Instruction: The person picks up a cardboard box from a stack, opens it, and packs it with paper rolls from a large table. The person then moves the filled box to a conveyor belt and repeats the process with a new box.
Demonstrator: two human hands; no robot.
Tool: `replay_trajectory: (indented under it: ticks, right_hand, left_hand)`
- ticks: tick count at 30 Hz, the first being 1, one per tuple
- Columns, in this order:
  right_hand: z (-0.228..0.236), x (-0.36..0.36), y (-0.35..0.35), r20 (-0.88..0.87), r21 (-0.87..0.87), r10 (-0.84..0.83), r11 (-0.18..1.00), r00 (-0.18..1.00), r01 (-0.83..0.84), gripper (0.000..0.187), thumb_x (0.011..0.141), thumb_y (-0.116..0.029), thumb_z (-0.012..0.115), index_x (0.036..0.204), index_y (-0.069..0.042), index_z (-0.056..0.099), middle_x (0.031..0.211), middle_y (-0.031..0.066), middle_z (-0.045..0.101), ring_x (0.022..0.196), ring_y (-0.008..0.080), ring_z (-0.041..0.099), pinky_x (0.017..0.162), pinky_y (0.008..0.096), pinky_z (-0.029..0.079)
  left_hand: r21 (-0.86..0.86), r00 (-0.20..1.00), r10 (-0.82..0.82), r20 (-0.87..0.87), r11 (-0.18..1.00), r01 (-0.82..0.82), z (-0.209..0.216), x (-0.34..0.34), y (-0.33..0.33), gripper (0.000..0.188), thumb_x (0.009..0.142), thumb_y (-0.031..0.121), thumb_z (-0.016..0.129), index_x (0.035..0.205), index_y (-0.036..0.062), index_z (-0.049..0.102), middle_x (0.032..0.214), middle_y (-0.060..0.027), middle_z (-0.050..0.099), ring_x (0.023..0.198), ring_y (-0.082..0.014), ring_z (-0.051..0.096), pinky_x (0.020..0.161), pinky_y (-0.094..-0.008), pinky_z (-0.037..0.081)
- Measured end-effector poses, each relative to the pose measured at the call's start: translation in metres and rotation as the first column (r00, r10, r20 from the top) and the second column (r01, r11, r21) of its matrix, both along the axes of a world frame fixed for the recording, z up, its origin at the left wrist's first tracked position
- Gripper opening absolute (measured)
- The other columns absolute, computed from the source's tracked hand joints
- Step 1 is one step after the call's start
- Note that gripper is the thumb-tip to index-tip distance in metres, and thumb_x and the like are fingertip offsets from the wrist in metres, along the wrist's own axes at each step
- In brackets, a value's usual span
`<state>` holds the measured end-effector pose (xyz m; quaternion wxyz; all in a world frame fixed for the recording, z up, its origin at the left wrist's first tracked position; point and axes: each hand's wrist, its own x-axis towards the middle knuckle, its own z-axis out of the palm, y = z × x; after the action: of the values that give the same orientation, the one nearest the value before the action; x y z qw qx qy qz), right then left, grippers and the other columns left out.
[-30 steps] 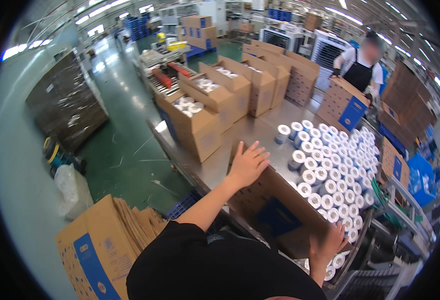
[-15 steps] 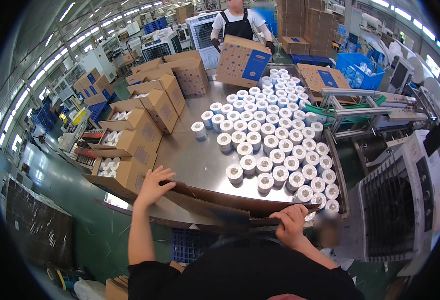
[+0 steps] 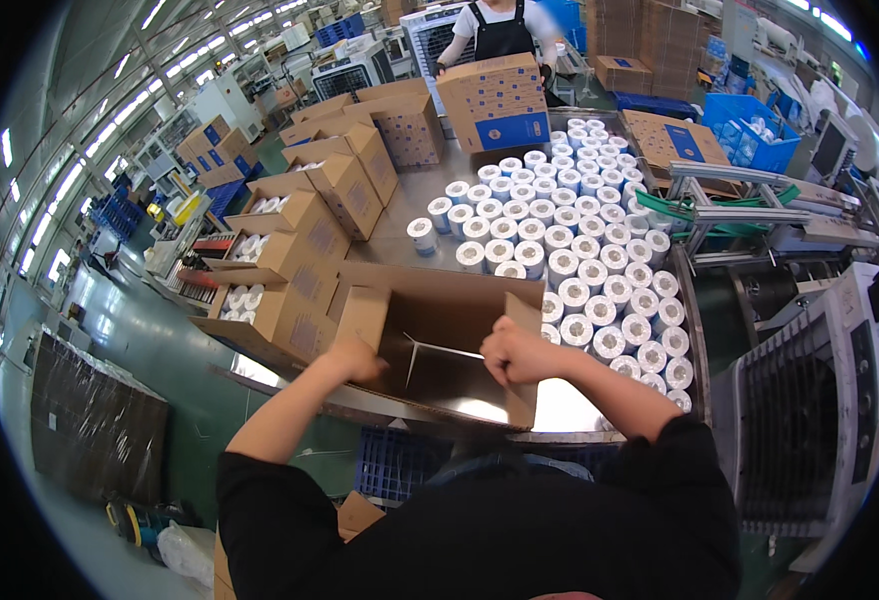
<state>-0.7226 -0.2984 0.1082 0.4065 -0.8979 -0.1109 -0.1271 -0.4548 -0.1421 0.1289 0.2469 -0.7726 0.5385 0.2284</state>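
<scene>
An opened-out cardboard box (image 3: 440, 291) stands at the table's near edge in front of me, its top open; bright metal shows through at its bottom. My left hand (image 3: 356, 362) is closed at the left flap, fingers curled over its edge and slightly blurred. At the right flap, my right hand (image 3: 516, 352) is balled tight, knuckles up, with the cardboard against it. White rolls with blue lower wraps (image 3: 576, 329) stand upright in a dense group beyond and right of the box.
Cardboard boxes filled with rolls (image 3: 305, 262) line the table's left side. Across the metal table (image 3: 400, 243), a co-worker holds a closed printed box (image 3: 497, 105). A metal conveyor frame with green belts (image 3: 730, 205) and a blue crate (image 3: 750, 132) are at right.
The flat folded cardboard has been opened into a box. Both hands moved inward along it, the right one away from the near-right corner. The co-worker's box has tilted more upright.
</scene>
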Motion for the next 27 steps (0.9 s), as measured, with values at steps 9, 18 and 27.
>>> replay_trajectory:
  ticks: [9, 18, 27]
  right_hand:
    - [-0.112, 0.016, -0.029, -0.354, -0.203, -0.269, 0.957, 0.896, 0.207, 0.02, 0.072, -0.006, 0.056, 0.088, -0.004, 0.069, 0.091, 0.0158, 0.065, 0.086, 0.031, 0.062, 0.078, 0.0376, 0.049]
    - [-0.082, -0.037, -0.044, -0.142, 0.365, -0.923, 0.286, 0.357, 0.886, 0.067, 0.072, -0.024, 0.074, 0.126, -0.003, 0.04, 0.112, 0.0164, 0.056, 0.102, 0.0273, 0.057, 0.087, 0.0364, 0.045]
    - [-0.063, -0.055, -0.011, -0.326, 0.236, -0.846, 0.359, 0.421, 0.903, 0.113, 0.062, -0.018, 0.083, 0.143, -0.008, 0.005, 0.124, 0.0188, 0.05, 0.113, 0.0324, 0.052, 0.092, 0.0374, 0.044]
  left_hand:
    - [0.064, 0.786, -0.05, -0.616, 0.991, 0.114, 0.066, -0.031, 0.02, 0.063, 0.085, 0.058, 0.051, 0.123, 0.0079, 0.054, 0.108, -0.013, 0.063, 0.093, -0.0251, 0.061, 0.083, -0.0355, 0.046]
    - [-0.503, 0.983, -0.089, -0.159, 0.864, -0.003, -0.077, -0.031, -0.05, 0.054, 0.091, 0.047, 0.043, 0.067, 0.0046, 0.066, 0.074, -0.0183, 0.064, 0.072, -0.0362, 0.06, 0.068, -0.0435, 0.047]
    - [-0.96, 0.952, -0.131, 0.277, 0.011, 0.28, 0.008, -0.005, -0.109, 0.021, 0.081, 0.022, 0.058, 0.096, 0.0064, 0.057, 0.103, -0.0137, 0.057, 0.105, -0.032, 0.051, 0.089, -0.0484, 0.038]
